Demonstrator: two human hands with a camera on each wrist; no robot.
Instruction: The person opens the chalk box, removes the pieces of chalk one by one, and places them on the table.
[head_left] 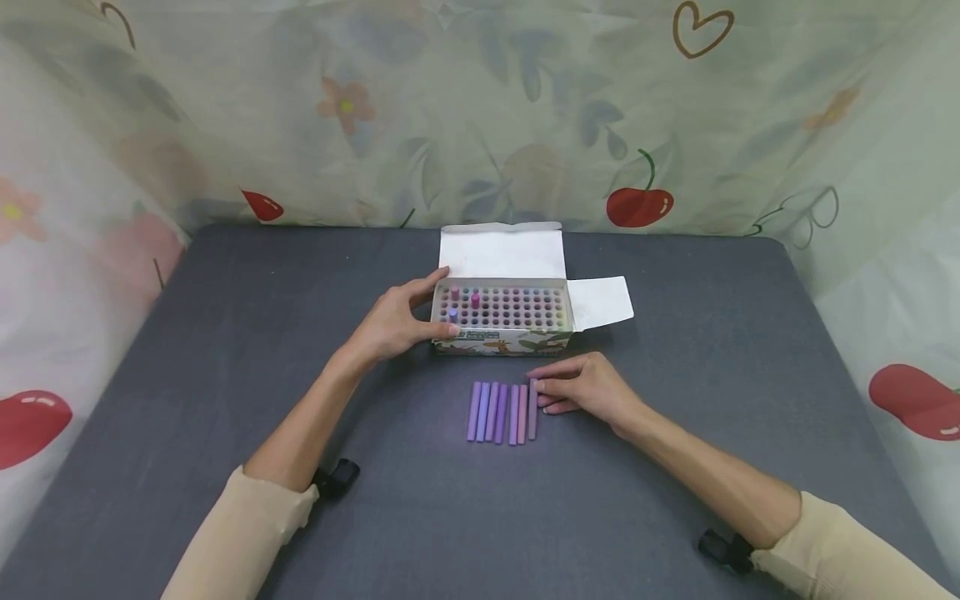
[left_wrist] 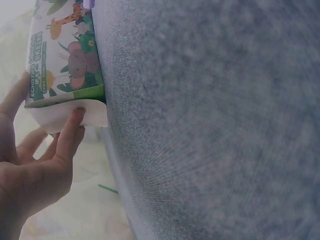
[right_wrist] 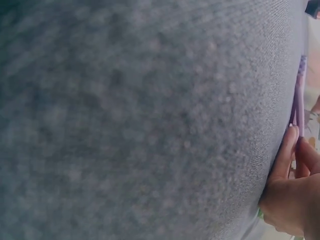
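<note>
Centre of the head view, and the left hand (head_left: 393, 321) is wrapped around the left end of the open cardboard box (head_left: 502, 329) with animal print on its front, thumb at the near corner and fingers over the top edge, so that is a clear grip on the box; the left wrist view shows the same hold, with the fingers (left_wrist: 70, 135) pressed on the white end flap beside the printed giraffe and elephant. The box sits mid-table on the dark grey fabric tabletop (head_left: 225, 375), its white lid standing up at the back and a side flap splayed out to the right, and rows of coloured chalk tips fill the inside. Just below the box lies a neat row of purple and pink chalk sticks (head_left: 501, 412), side by side and touching. The right hand (head_left: 581, 387) lies low on the table to the right of that row, fingers loosely extended, fingertips touching the rightmost mauve stick (head_left: 532, 408). The floral curtain (head_left: 480, 108) with cherries fills the upper frame.
</note>
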